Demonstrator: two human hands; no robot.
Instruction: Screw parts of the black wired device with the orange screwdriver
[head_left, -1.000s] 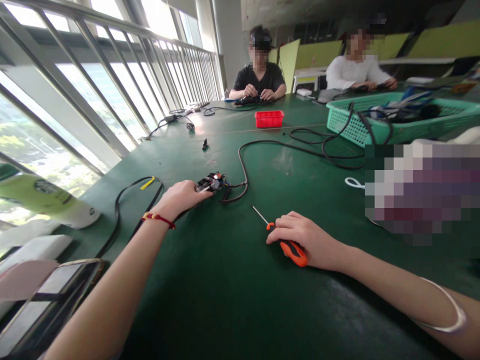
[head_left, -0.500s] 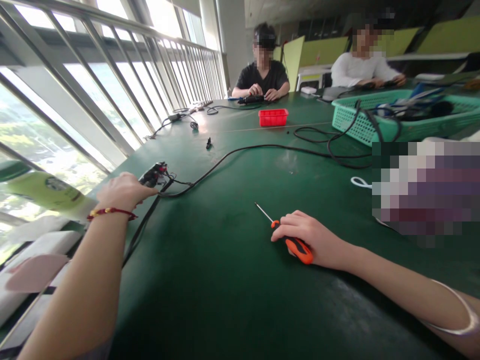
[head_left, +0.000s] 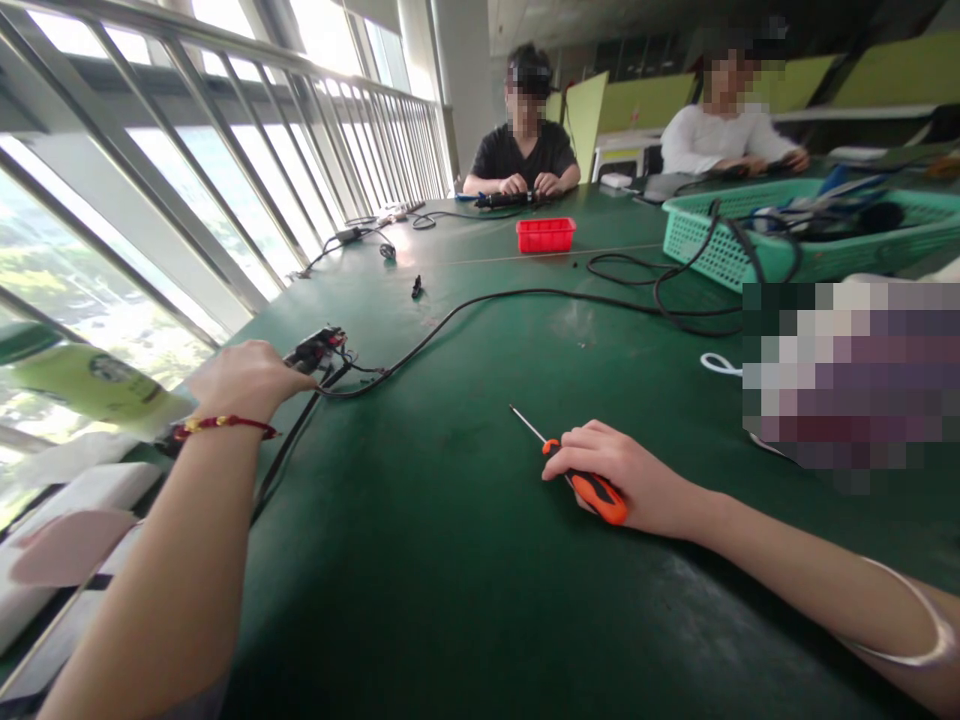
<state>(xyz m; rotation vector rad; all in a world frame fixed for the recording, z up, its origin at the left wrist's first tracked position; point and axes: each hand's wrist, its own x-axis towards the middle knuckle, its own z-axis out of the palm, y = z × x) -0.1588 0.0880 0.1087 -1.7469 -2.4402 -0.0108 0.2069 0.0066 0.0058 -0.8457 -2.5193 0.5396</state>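
My right hand (head_left: 611, 475) is closed around the orange and black handle of a screwdriver (head_left: 598, 496), its thin shaft pointing up and left over the green table (head_left: 420, 560). At the table's left side my left hand (head_left: 244, 378) grips a dark device with exposed wires (head_left: 319, 348); the fingers are partly hidden behind the hand. A black cable (head_left: 480, 297) runs from beside this device across the table to the right. A small black piece (head_left: 417, 288) lies on the table beyond the device.
A red tray (head_left: 546, 236) stands mid-table, and a green basket (head_left: 720, 245) of tools and cables is at the right. Two people (head_left: 525, 150) sit at the far side. Left of the table are a metal railing (head_left: 247, 110) and a green-labelled bottle (head_left: 90, 375).
My left hand and the wired device have shifted slightly to the right, and the device has tilted a little. My right hand stays still with the screwdriver.
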